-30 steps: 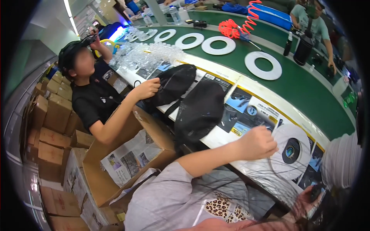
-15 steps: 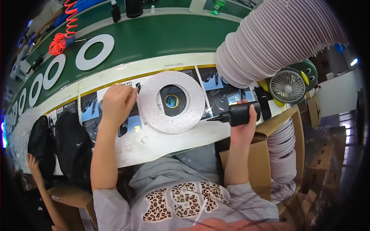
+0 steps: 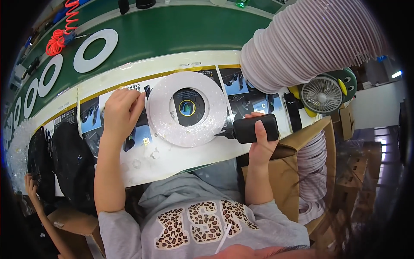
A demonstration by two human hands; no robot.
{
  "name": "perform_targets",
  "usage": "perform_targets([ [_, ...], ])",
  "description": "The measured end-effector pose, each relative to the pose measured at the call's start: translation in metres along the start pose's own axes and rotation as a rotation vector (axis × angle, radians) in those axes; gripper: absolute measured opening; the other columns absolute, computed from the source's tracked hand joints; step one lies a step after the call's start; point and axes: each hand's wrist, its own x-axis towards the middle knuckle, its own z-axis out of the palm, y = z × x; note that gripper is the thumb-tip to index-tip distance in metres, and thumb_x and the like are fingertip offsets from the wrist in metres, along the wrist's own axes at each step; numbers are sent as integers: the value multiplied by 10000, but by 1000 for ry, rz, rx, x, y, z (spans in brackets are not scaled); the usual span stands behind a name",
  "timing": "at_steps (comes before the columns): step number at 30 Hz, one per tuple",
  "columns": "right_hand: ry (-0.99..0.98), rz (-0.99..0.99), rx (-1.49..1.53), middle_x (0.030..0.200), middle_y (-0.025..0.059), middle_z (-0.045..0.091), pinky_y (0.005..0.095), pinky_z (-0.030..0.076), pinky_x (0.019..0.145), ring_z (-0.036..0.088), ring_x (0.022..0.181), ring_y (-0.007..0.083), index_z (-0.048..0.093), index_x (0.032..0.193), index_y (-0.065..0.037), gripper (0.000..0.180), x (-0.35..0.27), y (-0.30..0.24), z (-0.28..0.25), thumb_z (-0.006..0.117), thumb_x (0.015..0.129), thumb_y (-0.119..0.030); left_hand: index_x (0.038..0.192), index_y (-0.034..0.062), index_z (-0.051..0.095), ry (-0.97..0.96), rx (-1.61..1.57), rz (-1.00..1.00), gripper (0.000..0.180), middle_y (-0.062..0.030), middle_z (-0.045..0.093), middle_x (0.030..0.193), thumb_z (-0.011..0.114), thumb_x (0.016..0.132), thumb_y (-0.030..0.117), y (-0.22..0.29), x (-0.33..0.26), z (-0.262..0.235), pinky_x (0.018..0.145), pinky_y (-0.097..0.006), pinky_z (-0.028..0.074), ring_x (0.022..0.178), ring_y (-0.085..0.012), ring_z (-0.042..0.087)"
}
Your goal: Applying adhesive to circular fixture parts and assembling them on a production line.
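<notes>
From the head view, I see the right hand [image 3: 261, 144] gripping a black bottle [image 3: 255, 128], its nozzle [image 3: 228, 133] pointing at the lower right of a white ring [image 3: 161, 110] flat on the table [image 3: 172, 166]. The left hand [image 3: 120, 110] is loosely curled just left of that ring; whether it holds anything, I can't tell

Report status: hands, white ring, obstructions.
Right hand grips black bottle, nozzle at white ring's edge. Left hand curled, left of ring. Nothing seen blocking ring's opening.
</notes>
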Motion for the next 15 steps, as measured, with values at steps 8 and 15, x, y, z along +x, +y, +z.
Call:
perform_targets([
  [8, -67, -31, -62, 963, 159, 652, 338, 497, 838, 636, 906, 230, 598, 1052, 64, 275, 1, 2, 0, 615, 877, -147, 690, 17, 564, -4, -5, 7, 157, -80, 470, 564, 666, 801, 62, 0, 1, -3, 529, -357, 362, 549, -240, 454],
  [15, -69, -33, -73, 958, 159, 652, 338, 503, 828, 640, 898, 231, 605, 1038, 70, 274, 1, 1, 0, 622, 874, -148, 694, 17, 568, 7, -10, 16, 151, -78, 471, 563, 667, 800, 60, 1, 0, -4, 524, -354, 359, 540, -238, 448],
])
